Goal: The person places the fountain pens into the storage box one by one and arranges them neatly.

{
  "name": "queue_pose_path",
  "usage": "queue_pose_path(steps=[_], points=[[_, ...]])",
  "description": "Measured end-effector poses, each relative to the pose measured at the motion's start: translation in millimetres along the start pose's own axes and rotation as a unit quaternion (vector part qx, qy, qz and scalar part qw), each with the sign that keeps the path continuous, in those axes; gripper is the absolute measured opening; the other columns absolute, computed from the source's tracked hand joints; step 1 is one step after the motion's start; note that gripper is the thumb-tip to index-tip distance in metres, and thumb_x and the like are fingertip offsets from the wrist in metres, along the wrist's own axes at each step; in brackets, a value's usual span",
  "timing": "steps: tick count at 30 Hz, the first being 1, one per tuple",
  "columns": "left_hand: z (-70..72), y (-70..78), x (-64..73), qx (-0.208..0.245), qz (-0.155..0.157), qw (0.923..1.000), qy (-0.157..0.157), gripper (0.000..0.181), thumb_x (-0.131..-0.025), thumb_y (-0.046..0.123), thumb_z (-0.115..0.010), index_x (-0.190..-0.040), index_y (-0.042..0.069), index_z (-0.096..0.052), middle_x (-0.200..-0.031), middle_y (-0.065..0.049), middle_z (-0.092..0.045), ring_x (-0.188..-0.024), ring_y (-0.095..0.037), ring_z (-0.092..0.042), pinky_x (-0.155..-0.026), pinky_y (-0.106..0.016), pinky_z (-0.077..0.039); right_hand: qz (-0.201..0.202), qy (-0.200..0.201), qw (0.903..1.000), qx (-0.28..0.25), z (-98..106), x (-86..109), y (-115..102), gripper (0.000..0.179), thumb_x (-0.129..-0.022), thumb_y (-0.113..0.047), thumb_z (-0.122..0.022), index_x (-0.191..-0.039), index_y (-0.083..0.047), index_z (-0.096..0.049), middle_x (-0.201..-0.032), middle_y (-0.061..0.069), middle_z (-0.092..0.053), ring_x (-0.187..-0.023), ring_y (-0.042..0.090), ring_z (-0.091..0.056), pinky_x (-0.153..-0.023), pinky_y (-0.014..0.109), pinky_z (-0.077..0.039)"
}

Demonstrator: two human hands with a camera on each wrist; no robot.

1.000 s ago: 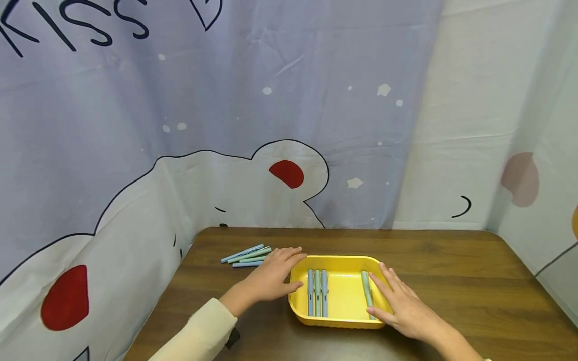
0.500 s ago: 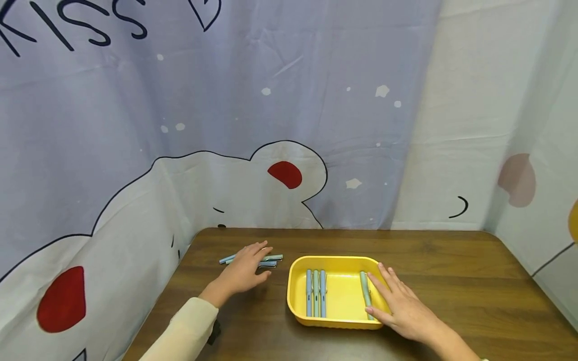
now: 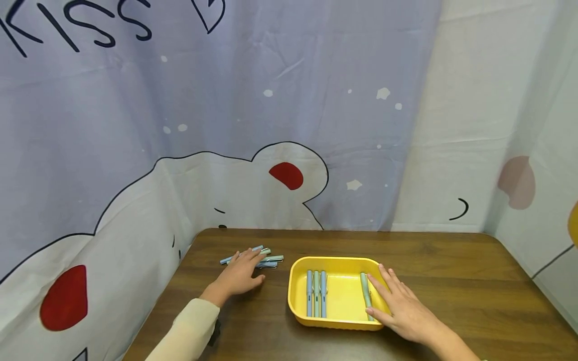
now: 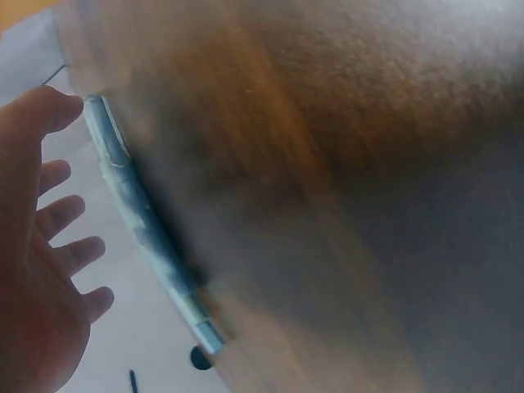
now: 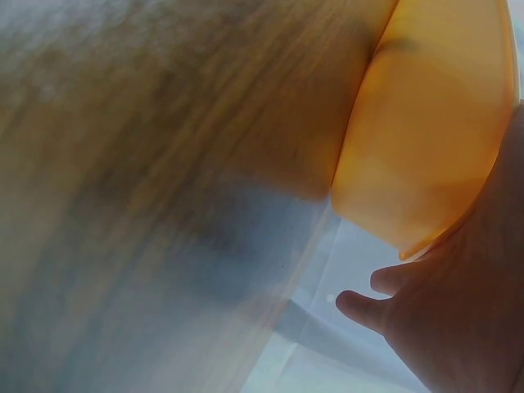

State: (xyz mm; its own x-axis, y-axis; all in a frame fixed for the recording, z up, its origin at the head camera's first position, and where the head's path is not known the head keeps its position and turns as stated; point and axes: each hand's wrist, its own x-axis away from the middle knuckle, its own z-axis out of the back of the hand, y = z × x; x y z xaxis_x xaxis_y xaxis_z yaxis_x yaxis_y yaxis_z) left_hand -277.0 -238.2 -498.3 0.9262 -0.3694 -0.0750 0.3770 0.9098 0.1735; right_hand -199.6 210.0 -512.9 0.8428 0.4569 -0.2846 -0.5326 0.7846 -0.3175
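My left hand [image 3: 238, 277] reaches over a small pile of blue and green pens [image 3: 273, 258] at the back left of the table, its fingertips overlapping them in the head view. In the left wrist view its fingers [image 4: 61, 217] are spread beside the pens [image 4: 147, 221], and the thumb tip is right at one end. My right hand [image 3: 406, 308] lies across the right rim of a yellow tray [image 3: 338, 325], fingers spread. Inside the tray, a green pen [image 3: 365, 287] lies near the right thumb, and blue, green and blue pens [image 3: 316, 296] lie side by side at left.
The brown wooden table [image 3: 469, 281] stands against a printed curtain [image 3: 361, 125] that hangs along the back and sides. Some dark item [image 3: 214, 333] shows under the left sleeve [image 3: 187, 326].
My left hand has moved left from the tray's left edge to the pile of pens, then drawn slightly nearer. The right hand stays at the tray's right rim.
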Motion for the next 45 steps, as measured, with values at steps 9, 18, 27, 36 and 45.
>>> queue_pose_path(steps=[9,18,27,36,45], points=[[-9.3,-3.4,-2.7,-0.017,0.009,0.9998,0.004,0.058,-0.094,0.036,-0.07,-0.144,0.009,-0.056,-0.149,-0.016,-0.051,-0.141,-0.039,-0.043,-0.113,-0.065,-0.031,-0.003,0.001,1.0,-0.004,0.5,0.4,-0.3,0.076,-0.097,-0.054,-0.062,-0.156,-0.011,-0.04,-0.165,0.023,-0.021,-0.146,0.051,-0.028,-0.107,0.07,-0.035],[-14.9,-4.9,-4.0,-0.029,0.011,0.9995,0.009,0.054,-0.094,0.034,-0.07,-0.139,0.007,-0.06,-0.138,-0.015,-0.055,-0.131,-0.035,-0.049,-0.107,-0.057,-0.042,0.0,0.004,1.0,-0.003,0.2,0.8,-1.2,0.076,-0.096,-0.053,-0.063,-0.156,-0.011,-0.041,-0.165,0.023,-0.021,-0.145,0.052,-0.029,-0.106,0.07,-0.036],[-17.8,-7.2,-4.1,-0.043,-0.009,0.9986,0.03,0.045,-0.093,0.023,-0.071,-0.134,0.007,-0.063,-0.118,-0.01,-0.058,-0.112,-0.029,-0.054,-0.093,-0.051,-0.049,-0.002,0.002,1.0,-0.008,-0.2,0.4,-0.4,0.076,-0.097,-0.054,-0.062,-0.157,-0.013,-0.039,-0.166,0.021,-0.02,-0.145,0.052,-0.029,-0.106,0.07,-0.035],[-12.7,-1.8,1.9,-0.034,-0.023,0.9986,0.035,0.026,-0.093,-0.001,-0.065,-0.114,0.012,-0.074,-0.103,-0.006,-0.065,-0.099,-0.029,-0.065,-0.085,-0.047,-0.055,-0.003,0.002,0.9999,-0.011,-0.2,0.2,-0.5,0.076,-0.097,-0.053,-0.062,-0.157,-0.013,-0.039,-0.166,0.021,-0.02,-0.145,0.052,-0.029,-0.105,0.071,-0.036],[-6.3,4.0,2.5,-0.03,0.005,0.9993,-0.02,0.024,-0.092,0.003,-0.068,-0.115,0.009,-0.075,-0.102,-0.006,-0.066,-0.1,-0.025,-0.064,-0.089,-0.044,-0.055,-0.005,0.002,0.9999,-0.013,0.5,0.2,-2.0,0.076,-0.097,-0.053,-0.062,-0.157,-0.013,-0.039,-0.165,0.022,-0.021,-0.144,0.052,-0.03,-0.104,0.072,-0.036]])
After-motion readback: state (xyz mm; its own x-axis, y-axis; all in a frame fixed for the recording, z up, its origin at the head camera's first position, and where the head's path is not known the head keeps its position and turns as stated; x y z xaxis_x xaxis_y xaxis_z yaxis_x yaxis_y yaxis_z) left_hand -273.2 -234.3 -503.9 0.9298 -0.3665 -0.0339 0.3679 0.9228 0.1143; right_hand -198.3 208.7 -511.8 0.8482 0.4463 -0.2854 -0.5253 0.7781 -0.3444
